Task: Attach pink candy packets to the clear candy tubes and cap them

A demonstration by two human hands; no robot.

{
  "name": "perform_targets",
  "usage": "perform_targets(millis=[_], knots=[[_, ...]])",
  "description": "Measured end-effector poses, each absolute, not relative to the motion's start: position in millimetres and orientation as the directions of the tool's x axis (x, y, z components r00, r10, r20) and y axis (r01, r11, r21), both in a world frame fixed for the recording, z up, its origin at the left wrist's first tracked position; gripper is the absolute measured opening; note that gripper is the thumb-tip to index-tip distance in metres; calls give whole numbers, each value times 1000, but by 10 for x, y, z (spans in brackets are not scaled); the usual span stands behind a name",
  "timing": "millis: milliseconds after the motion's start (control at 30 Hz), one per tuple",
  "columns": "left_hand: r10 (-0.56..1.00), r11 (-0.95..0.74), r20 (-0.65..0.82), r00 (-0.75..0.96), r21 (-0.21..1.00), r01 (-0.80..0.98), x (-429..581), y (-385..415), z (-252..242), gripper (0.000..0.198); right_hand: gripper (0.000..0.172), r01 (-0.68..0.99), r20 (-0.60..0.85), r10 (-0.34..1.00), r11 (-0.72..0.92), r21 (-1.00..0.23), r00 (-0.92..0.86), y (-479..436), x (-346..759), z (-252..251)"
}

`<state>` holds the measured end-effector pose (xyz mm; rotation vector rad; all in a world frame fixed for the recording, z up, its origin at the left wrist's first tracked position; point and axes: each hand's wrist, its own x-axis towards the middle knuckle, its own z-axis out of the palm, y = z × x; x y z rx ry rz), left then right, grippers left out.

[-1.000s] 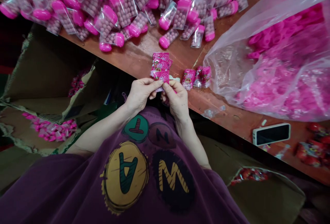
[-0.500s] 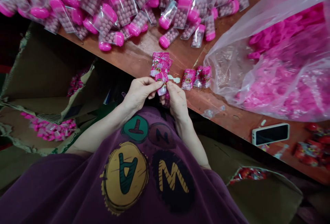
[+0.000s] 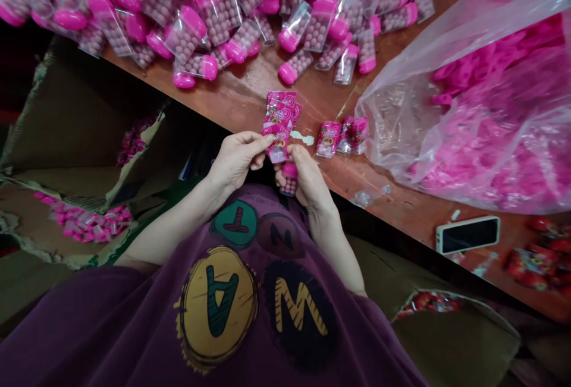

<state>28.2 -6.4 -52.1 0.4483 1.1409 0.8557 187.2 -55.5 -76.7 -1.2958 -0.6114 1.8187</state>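
Note:
My left hand (image 3: 238, 158) pinches the edge of a pink printed wrapper sleeve (image 3: 279, 148) between thumb and fingers. My right hand (image 3: 308, 176) has its fingers curled round a small clear candy bottle (image 3: 289, 183) with a pink cap and pale pink balls inside. The right thumb and forefinger are at the sleeve's lower right edge; whether they grip it is unclear. Just beyond, a small pile of flat pink sleeves (image 3: 281, 107) lies at the table edge. Several wrapped pink bottles (image 3: 328, 138) lie to the right of my hands.
Unwrapped candy bottles (image 3: 214, 12) are heaped across the far side of the table (image 3: 250, 87). A clear plastic bag (image 3: 388, 107) of pink plastic pieces stands at right, near a phone (image 3: 468, 234) and red packets (image 3: 535, 262). Open cardboard boxes (image 3: 66, 107) sit below the edge.
My right hand has turned and shifted slightly, so the candy bottle in it shows more fully below the sleeve. The left hand still pinches the sleeve.

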Motion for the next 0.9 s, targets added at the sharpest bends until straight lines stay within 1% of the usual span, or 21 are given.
perform_targets(millis=[100, 200, 267, 367, 400, 467, 567, 633, 700, 800, 900], knots=[[771, 612, -626, 120, 674, -415, 246, -35, -528, 32, 45, -378, -583, 770, -637, -672, -259, -751, 1879, -801], [750, 625, -649, 132, 628, -463, 221, -27, -552, 33, 46, -383, -594, 746, -666, -641, -302, -988, 1896, -810], [738, 636, -658, 149, 604, -480, 214, -28, -567, 33, 46, -362, -580, 748, -664, -655, -322, -1118, 1922, -796], [730, 640, -668, 147, 592, -489, 222, -32, -581, 33, 38, -307, -530, 776, -625, -718, -342, -1207, 1966, -745], [726, 642, -673, 140, 592, -487, 229, -33, -585, 33, 36, -291, -509, 792, -601, -744, -337, -1204, 1973, -724], [723, 643, -679, 126, 596, -480, 243, -37, -593, 34, 39, -286, -474, 828, -552, -783, -298, -1152, 1967, -679], [735, 634, -669, 116, 615, -469, 260, -41, -608, 35, 48, -366, -432, 881, -473, -801, -195, -992, 1907, -624], [749, 617, -655, 100, 634, -466, 264, -40, -611, 36, 51, -430, -402, 901, -430, -793, -161, -868, 1850, -607], [763, 597, -642, 75, 655, -464, 268, -34, -602, 38, 48, -477, -383, 910, -409, -778, -156, -757, 1800, -609], [779, 571, -626, 38, 682, -457, 286, -23, -572, 41, 38, -516, -383, 912, -400, -757, -145, -637, 1755, -629], [787, 558, -616, 25, 695, -454, 329, -19, -559, 43, 37, -513, -387, 915, -388, -766, -114, -568, 1730, -641]])
